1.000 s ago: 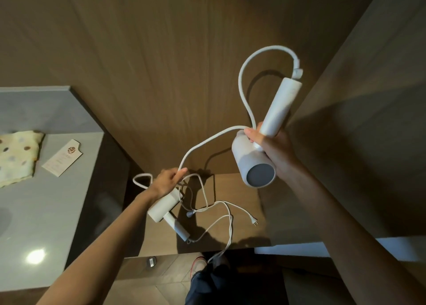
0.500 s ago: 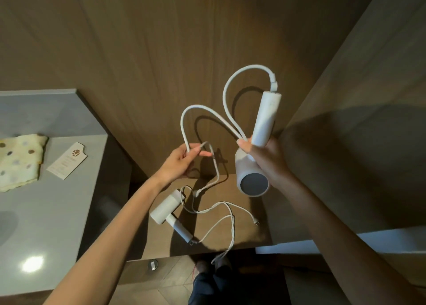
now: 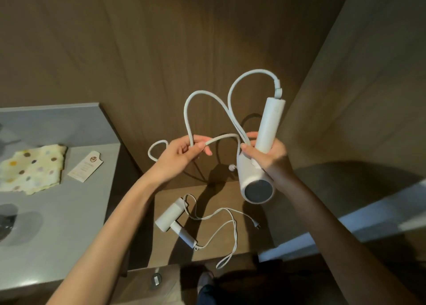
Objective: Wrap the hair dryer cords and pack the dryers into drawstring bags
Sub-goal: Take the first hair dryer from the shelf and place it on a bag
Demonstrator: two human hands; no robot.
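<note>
While both forearms reach forward, bare, the right hand (image 3: pixel 268 157) is closed around a white hair dryer (image 3: pixel 258 178) where handle meets barrel, handle pointing up, dark round end of the barrel facing the camera. Left hand (image 3: pixel 182 153) is raised level with it, palm toward the camera, fingers curled and pinching the dryer's thick white cord (image 3: pixel 198 97) between thumb and fingertips. Cord leaves the handle top, arcs over, drops to the right hand, rises in a second loop to the left hand, and a small loop sticks out left of that hand. Cord looks smooth, rubbery; dryer body matte plastic, cylindrical. Below, a second white dryer (image 3: pixel 171 218) lies on a brown wooden shelf (image 3: pixel 249 240), its thin cord (image 3: pixel 221 226) loose in loops (plug to the right, one loop hanging over the front edge). Left: grey countertop (image 3: pixel 76 212), smooth, with a pale polka-dot cloth (image 3: pixel 32 168) and a small white card (image 3: pixel 85 169). Wood-grain wall panels (image 3: pixel 161 51) behind.
</note>
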